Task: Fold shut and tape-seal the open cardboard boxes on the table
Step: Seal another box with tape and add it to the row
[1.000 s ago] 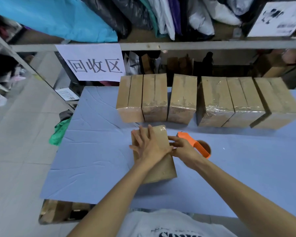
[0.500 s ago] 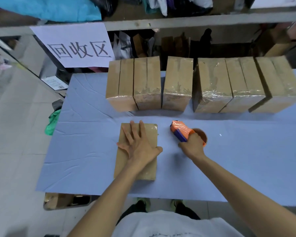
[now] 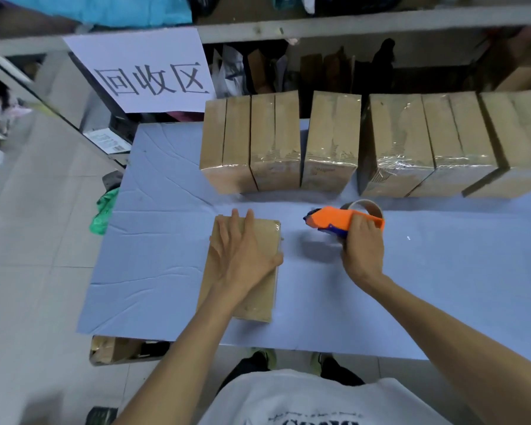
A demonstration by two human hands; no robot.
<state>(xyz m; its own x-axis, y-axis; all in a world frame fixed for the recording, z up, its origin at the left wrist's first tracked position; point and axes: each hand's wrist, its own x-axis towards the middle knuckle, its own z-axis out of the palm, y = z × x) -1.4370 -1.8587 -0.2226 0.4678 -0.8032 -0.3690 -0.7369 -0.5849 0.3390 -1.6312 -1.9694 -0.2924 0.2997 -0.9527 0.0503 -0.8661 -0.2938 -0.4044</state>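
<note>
Cardboard box (image 3: 262, 237): a flat, brown, rectangular carton, lying closed on the tabletop (image 3: 154, 240) directly under the left fingers. Glossy clear tape runs along its right side, wrinkled at the far right corner.

Left hand (image 3: 242, 256): palm down, fingers straight and slightly spread, pressing on the box top. The fingertips reach the far edge.

Right hand (image 3: 362, 250): fingers curled round the handle of the tape dispenser (image 3: 334, 219), gripping it. The dispenser has an orange plastic body with a blue part beneath. A tape roll (image 3: 364, 207) with a brown core sits just beyond the right fingertips. The dispenser nose points toward the left fingers and is apart from the box, with a soft shadow on the cloth below.

Beyond both sets of fingertips stands a row of sealed boxes (image 3: 331, 139), upright and side by side. Shiny tape film, creased in places, covers their tops and fronts.

The tabletop has a pale blue covering, matte, with fine creases.

Behind the row is a grey shelf rail (image 3: 350, 23). A white paper sign (image 3: 147, 72) with black characters hangs far beyond the left fingers.

Left of the left fingers is a pale tiled floor (image 3: 28, 240), with a crumpled green item (image 3: 103, 213) at the tabletop edge
</note>
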